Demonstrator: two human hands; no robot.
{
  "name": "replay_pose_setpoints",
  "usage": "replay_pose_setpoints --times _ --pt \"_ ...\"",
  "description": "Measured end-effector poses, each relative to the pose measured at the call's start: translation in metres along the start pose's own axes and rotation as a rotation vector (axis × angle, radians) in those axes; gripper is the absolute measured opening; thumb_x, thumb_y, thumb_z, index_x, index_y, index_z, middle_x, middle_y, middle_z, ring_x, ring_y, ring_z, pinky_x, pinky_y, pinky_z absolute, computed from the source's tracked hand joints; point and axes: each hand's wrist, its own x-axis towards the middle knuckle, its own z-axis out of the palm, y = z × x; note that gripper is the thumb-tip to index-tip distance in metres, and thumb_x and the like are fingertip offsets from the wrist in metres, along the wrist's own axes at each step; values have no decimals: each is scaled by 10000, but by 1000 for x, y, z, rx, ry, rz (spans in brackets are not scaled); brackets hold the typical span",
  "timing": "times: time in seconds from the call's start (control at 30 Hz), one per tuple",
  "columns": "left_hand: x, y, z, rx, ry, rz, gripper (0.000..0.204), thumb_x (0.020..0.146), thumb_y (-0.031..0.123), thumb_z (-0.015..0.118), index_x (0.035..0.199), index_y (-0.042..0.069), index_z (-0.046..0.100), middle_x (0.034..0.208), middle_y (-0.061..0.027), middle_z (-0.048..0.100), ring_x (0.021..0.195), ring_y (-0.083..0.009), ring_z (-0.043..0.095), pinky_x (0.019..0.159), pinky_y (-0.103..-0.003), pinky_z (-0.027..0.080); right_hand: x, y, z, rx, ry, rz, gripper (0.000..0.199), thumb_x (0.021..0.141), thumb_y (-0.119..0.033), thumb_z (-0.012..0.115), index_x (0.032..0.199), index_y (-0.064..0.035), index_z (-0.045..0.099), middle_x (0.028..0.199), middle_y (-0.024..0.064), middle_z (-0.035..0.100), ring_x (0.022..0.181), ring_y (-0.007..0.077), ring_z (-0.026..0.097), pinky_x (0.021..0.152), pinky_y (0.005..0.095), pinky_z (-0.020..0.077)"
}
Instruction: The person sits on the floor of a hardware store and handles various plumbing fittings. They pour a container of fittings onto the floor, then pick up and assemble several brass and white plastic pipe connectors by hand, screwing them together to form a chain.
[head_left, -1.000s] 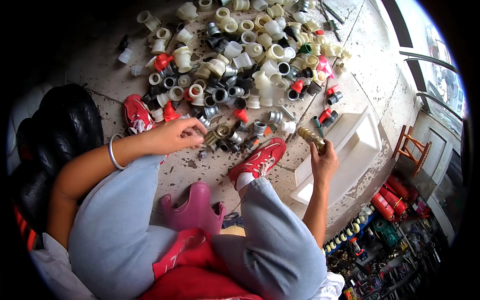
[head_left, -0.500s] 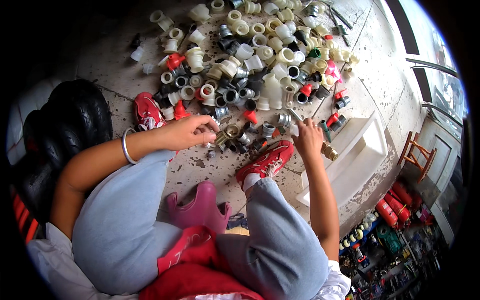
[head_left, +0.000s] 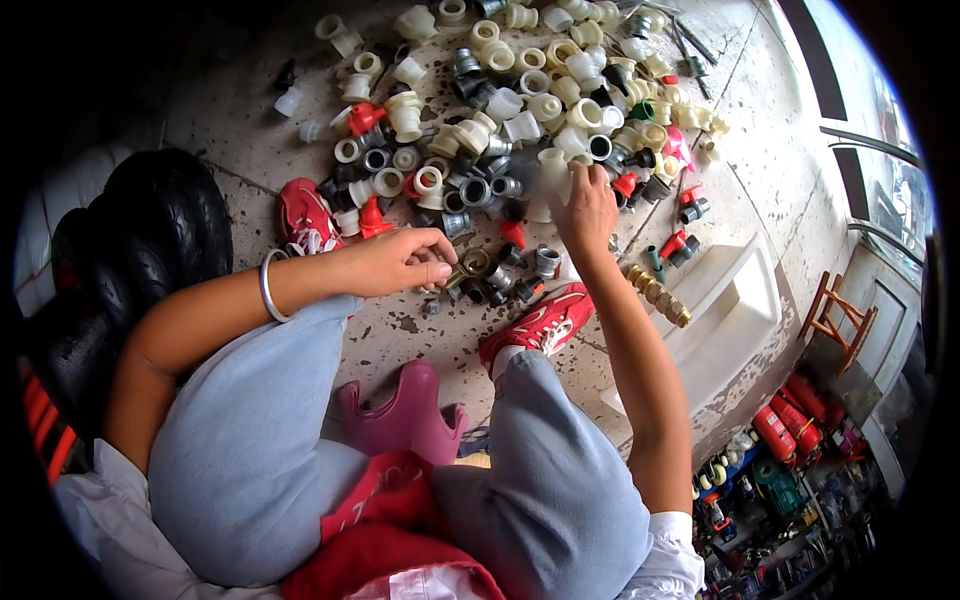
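My left hand (head_left: 405, 263) hovers beside a brass ring fitting (head_left: 476, 263) at the near edge of the pile, its fingers loosely curled with a gap to the thumb. Nothing shows in it. Farther out, my right hand (head_left: 588, 215) reaches into the pile, fingers closed on a whitish plastic fitting (head_left: 547, 180) smeared by motion. Around both hands lie cream plastic fittings (head_left: 404, 115), grey metal couplings (head_left: 475, 190) and red valve pieces (head_left: 372, 217). Several brass fittings (head_left: 655, 295) form a row beside my right forearm.
A white plastic tray (head_left: 745, 310) is at the right. Between my legs stands a pink plastic stool (head_left: 405, 410). Black tyres (head_left: 150, 235) are stacked at the left. Red fire extinguishers (head_left: 785, 425) and a small wooden stool (head_left: 838, 318) stand at the far right.
My right hand has moved forward and slightly left, from beside my right shoe onto the pile. The brass row now shows more fully. My left hand stays in nearly the same place.
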Motion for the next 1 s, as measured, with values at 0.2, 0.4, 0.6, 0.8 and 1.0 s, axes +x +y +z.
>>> replay_pose_setpoints --times 0.2,0.4,0.6,0.8,1.0 --pt "12 5 -2 -101 79 -18 403 952 282 516 1238 13 427 1092 -120 565 967 -161 578 782 -293 501 -33 -23 -14 352 68 135 338 712 -212 742 963 -47 586 848 96 578 755 249 600 666 348 491" --pt "18 23 23 -403 -146 4 358 953 296 510 1184 27 456 1015 -102 589 904 -155 597 693 -284 516 -59 -44 -72 895 -205 106 431 733 -202 775 1082 -35 583 911 84 625 848 153 598 760 287 476" --pt "14 18 15 -292 -176 -58 307 940 288 540 1108 39 476 920 -79 596 815 -136 612 641 -262 516 -89 135 -70 -499 -551 386 457 722 -292 736 1074 -59 561 1034 131 620 974 278 605 783 391 474" --pt "14 13 14 -272 -155 -89 312 941 263 538 1139 33 462 954 -89 585 850 -148 613 691 -286 532 -111 116 -54 67 -368 521 393 811 -348 649 1031 -30 580 947 173 639 894 340 607 757 411 463" --pt "5 10 12 -293 -123 -100 326 939 254 541 1161 31 454 965 -87 576 863 -150 610 704 -288 536 -101 92 -74 -125 -463 479 372 726 -350 707 961 -80 606 897 129 661 845 323 630 706 423 482"
